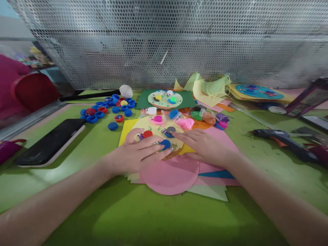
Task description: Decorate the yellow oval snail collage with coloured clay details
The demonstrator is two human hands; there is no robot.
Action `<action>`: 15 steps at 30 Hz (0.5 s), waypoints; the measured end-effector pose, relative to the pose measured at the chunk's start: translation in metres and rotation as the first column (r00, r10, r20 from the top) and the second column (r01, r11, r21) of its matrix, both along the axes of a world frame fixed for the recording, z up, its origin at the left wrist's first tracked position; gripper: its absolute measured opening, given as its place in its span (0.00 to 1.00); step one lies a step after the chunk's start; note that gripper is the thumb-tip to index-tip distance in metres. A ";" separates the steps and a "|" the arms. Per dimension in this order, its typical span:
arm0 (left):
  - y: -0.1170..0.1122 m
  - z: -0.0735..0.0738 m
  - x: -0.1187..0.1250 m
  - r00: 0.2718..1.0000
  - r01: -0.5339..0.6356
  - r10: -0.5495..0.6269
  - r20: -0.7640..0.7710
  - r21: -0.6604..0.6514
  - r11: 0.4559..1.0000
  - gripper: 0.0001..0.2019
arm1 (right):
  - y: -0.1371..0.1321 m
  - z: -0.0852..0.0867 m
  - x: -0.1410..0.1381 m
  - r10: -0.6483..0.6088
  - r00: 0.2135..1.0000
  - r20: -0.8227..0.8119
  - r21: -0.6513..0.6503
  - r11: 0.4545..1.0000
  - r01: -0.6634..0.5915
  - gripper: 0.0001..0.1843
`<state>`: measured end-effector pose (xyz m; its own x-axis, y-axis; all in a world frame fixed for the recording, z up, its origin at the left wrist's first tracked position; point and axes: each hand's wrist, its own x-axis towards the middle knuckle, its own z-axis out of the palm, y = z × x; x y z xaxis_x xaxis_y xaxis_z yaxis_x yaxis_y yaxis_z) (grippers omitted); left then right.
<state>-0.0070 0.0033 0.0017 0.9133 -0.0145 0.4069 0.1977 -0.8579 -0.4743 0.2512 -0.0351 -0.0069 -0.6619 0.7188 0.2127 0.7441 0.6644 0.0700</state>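
A cream paper disc with several bottle-cap figures on it lies on a yellow sheet. My left hand rests flat across the disc's lower left, fingers spread around a red cap and over the edge of a blue cap. From the right, my right hand reaches in with its index finger stretched to a grey-topped blue cap. Neither hand visibly grips anything. A pink figure sits near the disc's far edge. Closest to me lies a pink paper disc.
Loose blue and red caps and a black phone are at left. Behind the disc lie clay bags and a finished-looking disc on green paper. A glue gun lies right. Perforated metal stands behind.
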 end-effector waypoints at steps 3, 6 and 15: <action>0.002 -0.004 -0.001 1.000 -0.012 0.014 0.027 -0.055 0.998 0.18 | 0.000 0.002 0.009 -0.008 0.999 0.033 0.055 0.998 0.006 0.30; 0.004 -0.006 -0.001 1.000 0.016 -0.013 0.023 -0.147 0.989 0.19 | 0.000 0.003 0.012 0.025 0.995 0.101 0.092 0.995 -0.035 0.27; 0.002 -0.004 -0.001 0.999 -0.037 0.034 -0.022 -0.150 0.988 0.19 | -0.007 0.004 0.002 0.086 0.972 0.220 0.104 0.988 -0.111 0.25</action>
